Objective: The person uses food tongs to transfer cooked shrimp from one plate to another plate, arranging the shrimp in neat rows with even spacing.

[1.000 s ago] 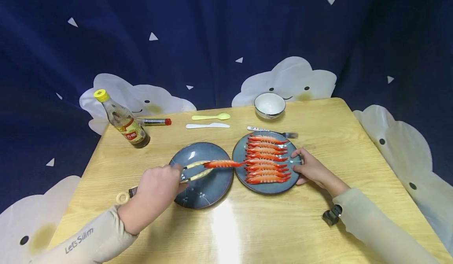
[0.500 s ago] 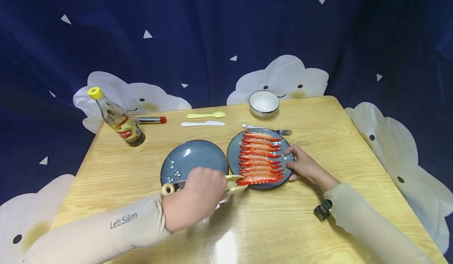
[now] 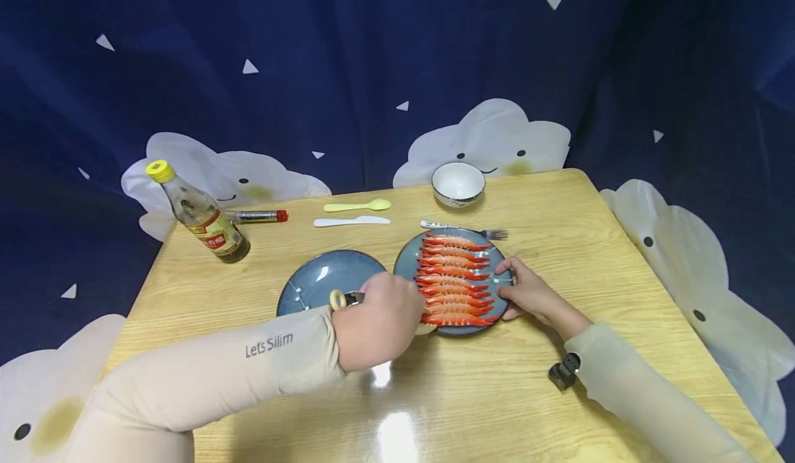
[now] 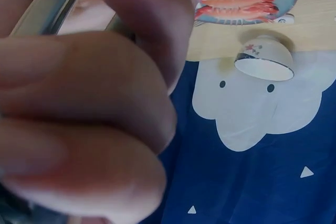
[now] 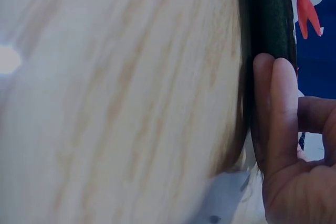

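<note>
My left hand [image 3: 386, 321] grips a pair of tongs, whose ring end [image 3: 337, 299] sticks out behind the fist. The pale tong tips [image 3: 425, 328] lie at the near end of a row of red-orange shrimp [image 3: 456, 280] on the right blue plate [image 3: 405, 263]. In the left wrist view, curled fingers [image 4: 84, 93] wrap the tongs' metal arm [image 4: 58, 3]. My right hand [image 3: 528, 290] pinches the right rim of that same plate; the right wrist view shows its fingers [image 5: 283, 108] against the plate's dark underside [image 5: 275, 19]. Beside it, a second blue plate [image 3: 335, 270] is partly covered by my left arm.
A sauce bottle [image 3: 208, 221] with a yellow cap stands at the left, near a red-ended brush-like tool [image 3: 257, 216]. Along the back lie a yellow spoon [image 3: 357, 206], a white knife [image 3: 350, 221] and a fork [image 3: 491, 234]. A white bowl [image 3: 458, 185] stands behind the right plate.
My left hand has moved right with the tongs, carrying a shrimp from over the left plate to the near end of the row. The right hand keeps its hold; the head view has shifted slightly.
</note>
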### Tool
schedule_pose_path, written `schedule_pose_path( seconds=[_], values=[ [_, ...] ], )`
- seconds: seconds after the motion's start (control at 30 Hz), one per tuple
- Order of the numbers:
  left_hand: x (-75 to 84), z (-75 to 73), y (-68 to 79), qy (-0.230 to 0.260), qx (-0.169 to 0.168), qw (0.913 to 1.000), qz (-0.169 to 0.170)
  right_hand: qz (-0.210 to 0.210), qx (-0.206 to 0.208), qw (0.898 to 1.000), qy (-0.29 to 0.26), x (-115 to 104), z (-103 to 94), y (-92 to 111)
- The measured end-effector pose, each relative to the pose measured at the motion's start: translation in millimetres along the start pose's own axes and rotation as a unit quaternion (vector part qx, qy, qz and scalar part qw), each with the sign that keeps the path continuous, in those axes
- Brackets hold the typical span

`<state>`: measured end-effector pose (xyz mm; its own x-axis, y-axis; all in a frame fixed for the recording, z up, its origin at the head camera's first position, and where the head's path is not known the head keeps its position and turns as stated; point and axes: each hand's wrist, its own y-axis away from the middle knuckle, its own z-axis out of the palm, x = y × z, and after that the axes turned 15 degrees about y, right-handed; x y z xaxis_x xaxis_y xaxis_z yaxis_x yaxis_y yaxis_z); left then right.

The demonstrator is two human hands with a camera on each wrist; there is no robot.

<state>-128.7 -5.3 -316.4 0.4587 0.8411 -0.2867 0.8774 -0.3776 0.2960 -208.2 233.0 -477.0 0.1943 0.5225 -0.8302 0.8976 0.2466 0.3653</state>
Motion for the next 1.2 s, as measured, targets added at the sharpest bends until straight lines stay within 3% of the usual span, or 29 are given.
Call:
schedule_pose_path(
  seconds=[0.3, 0.5, 0.67, 0.83, 0.93, 1.03, 1.13, 1.2],
  values=[
    [1.1, -16.8, -17.7, -0.006, -0.057, 0.9982, -0.016, 0.003, 0.004, 1.000, -0.004, -0.8, 1.3, -3.2],
    [0.8, -19.1, -26.3, 0.022, -0.085, 0.9959, -0.023, 0.007, 0.001, 1.000, -0.004, 0.0, 4.8, -3.9],
    [-5.6, -16.4, -22.7, 0.038, -0.092, 0.9946, -0.032, 0.005, -0.001, 1.000, -0.002, 0.7, 6.0, -4.8],
    [-21.9, -16.1, -7.5, 0.053, -0.083, 0.9950, -0.015, 0.000, -0.001, 1.000, 0.005, 1.7, 4.2, -4.8],
    [-38.5, -15.1, 3.4, 0.078, -0.053, 0.9955, -0.010, -0.001, -0.003, 1.000, 0.008, 1.6, 3.0, -4.2],
    [-61.0, -8.4, 13.1, 0.126, 0.004, 0.9918, -0.017, 0.001, -0.002, 1.000, 0.009, 1.2, 2.5, -3.3],
    [-89.0, 7.7, 21.4, 0.192, 0.077, 0.9776, -0.038, 0.008, 0.001, 1.000, 0.009, 1.6, 1.8, -2.5],
    [-109.4, 25.2, 26.0, 0.235, 0.124, 0.9624, -0.058, 0.008, 0.001, 1.000, 0.010, 2.3, 0.8, -1.9]
  ],
)
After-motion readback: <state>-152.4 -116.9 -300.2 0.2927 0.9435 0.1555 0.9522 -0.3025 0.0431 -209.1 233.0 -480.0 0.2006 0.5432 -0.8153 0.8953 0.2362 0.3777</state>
